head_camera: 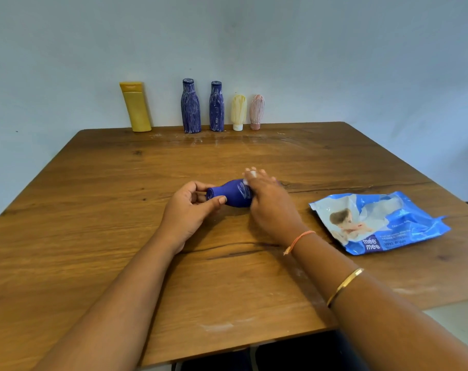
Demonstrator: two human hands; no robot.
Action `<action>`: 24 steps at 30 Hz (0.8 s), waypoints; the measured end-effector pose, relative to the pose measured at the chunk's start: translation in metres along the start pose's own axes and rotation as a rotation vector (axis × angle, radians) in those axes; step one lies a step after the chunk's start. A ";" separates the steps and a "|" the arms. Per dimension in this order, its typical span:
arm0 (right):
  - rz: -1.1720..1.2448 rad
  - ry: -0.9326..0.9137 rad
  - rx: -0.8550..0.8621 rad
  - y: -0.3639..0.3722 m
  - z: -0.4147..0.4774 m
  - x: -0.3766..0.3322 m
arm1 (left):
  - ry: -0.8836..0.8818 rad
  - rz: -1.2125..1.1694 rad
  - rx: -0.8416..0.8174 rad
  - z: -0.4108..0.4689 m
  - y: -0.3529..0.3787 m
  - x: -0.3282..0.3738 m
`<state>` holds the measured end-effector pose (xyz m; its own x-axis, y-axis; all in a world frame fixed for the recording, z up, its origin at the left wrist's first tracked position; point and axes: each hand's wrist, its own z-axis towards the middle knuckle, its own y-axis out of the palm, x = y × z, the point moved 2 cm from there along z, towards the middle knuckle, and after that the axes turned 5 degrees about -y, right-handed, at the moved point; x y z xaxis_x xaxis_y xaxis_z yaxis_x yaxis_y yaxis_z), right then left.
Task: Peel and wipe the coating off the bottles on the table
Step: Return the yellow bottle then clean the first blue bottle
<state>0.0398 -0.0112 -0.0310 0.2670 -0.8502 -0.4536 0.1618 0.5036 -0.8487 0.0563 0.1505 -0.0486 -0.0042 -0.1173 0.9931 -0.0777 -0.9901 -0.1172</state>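
A blue bottle (234,193) lies on its side at the middle of the wooden table (93,210), with white streaks of coating on its body. My left hand (187,210) grips its cap end between thumb and fingers. My right hand (267,202) covers the bottle's base end, and a bit of white shows at its fingertips, either coating or a wipe. Along the far edge stand two blue bottles (190,107) (216,107) streaked with white coating, a pale yellow tube (238,111) and a pink tube (256,111), both coated.
A plain yellow bottle (136,107) leans against the wall at the far left of the row. A blue pack of wet wipes (380,223) lies flat to the right of my hands. White smears mark the table near the far edge and the near edge.
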 end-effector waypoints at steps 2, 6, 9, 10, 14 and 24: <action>0.000 0.119 0.011 -0.005 -0.001 0.016 | 0.005 -0.022 -0.001 0.000 0.000 0.001; -0.014 0.132 0.010 0.000 -0.003 0.010 | -0.017 -0.039 -0.005 0.001 0.005 -0.002; 0.044 -0.032 -0.031 0.014 -0.007 -0.020 | -0.028 -0.062 0.007 0.003 0.006 -0.005; 0.077 -0.083 -0.042 0.017 -0.008 -0.029 | -0.022 -0.066 0.009 0.003 0.006 -0.006; 0.136 -0.156 -0.050 0.014 -0.013 -0.029 | 0.012 0.009 -0.015 0.001 0.004 -0.006; -0.020 0.174 -0.034 -0.008 0.001 0.021 | 0.113 0.132 -0.120 -0.004 0.003 0.005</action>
<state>0.0447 -0.0334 -0.0337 0.0956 -0.8750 -0.4746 0.1319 0.4837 -0.8652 0.0520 0.1473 -0.0444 -0.1337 -0.2293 0.9641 -0.1869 -0.9496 -0.2517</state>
